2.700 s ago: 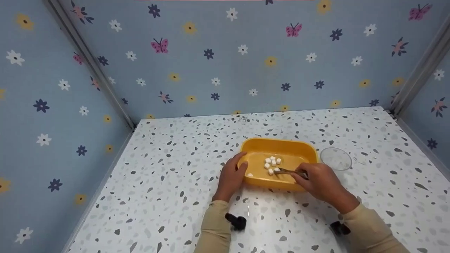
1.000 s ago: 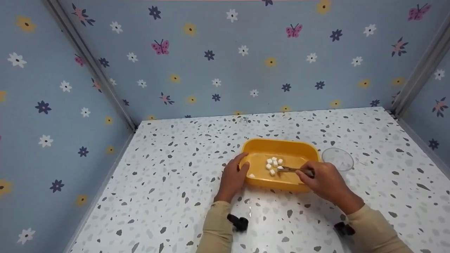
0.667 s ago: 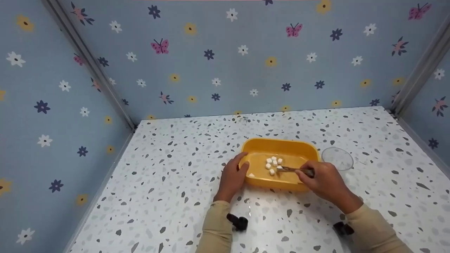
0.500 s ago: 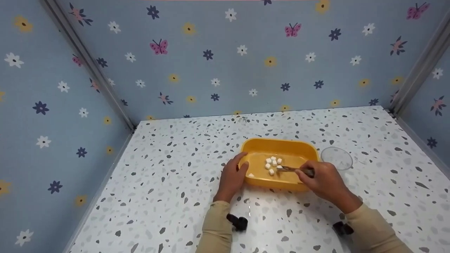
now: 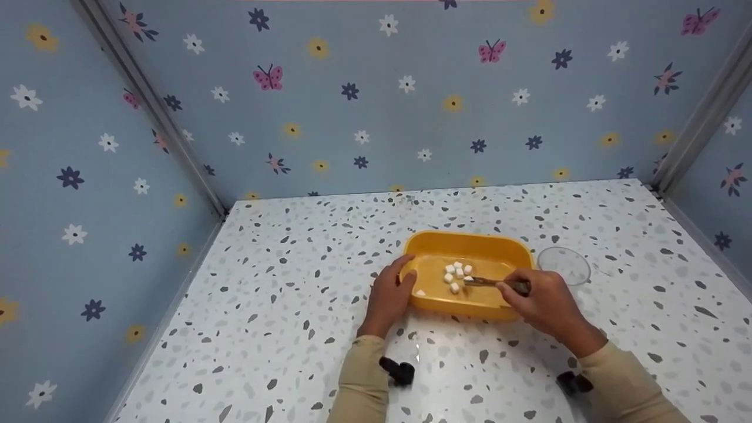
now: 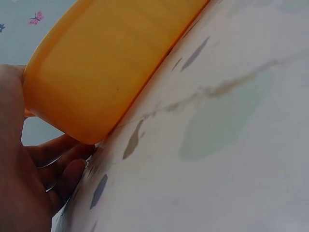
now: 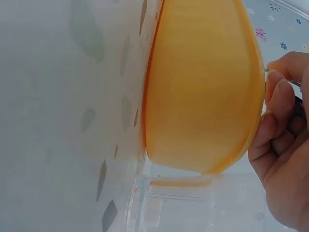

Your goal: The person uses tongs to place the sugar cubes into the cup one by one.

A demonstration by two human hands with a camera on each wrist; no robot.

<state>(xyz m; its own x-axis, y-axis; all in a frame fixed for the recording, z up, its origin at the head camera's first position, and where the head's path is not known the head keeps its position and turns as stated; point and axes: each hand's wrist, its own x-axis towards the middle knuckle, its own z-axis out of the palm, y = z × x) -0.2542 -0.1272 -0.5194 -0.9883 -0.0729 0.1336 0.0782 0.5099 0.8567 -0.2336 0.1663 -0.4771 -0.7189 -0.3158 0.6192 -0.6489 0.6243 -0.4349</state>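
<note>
A yellow plastic tub [image 5: 470,307] stands on the table with several small white cubes [image 5: 449,269] grouped on its floor. A lone white piece [image 5: 420,292] lies near its left end. My left hand [image 5: 388,296] grips the tub's left end; in the left wrist view its fingers [image 6: 60,166] curl low against the outer wall. My right hand [image 5: 543,302], over the tub's right end, pinches a pair of metal tweezers [image 5: 487,282]. The tweezers' tips are right at one white cube [image 5: 468,278], partly covering it. In the right wrist view the tub wall [image 7: 203,87] hides the cubes.
A clear round dish [image 5: 563,265] stands just right of the tub, behind my right hand. The speckled white table [image 5: 294,282] meets blue flowered panels [image 5: 376,117] at the back and sides. Black wrist mounts [image 5: 398,372] hang at both sleeves.
Since the earliest frame, my right hand and the tweezers have shifted slightly right, and the cube at their tips has moved slightly up and right. My left hand keeps its grip on the tub.
</note>
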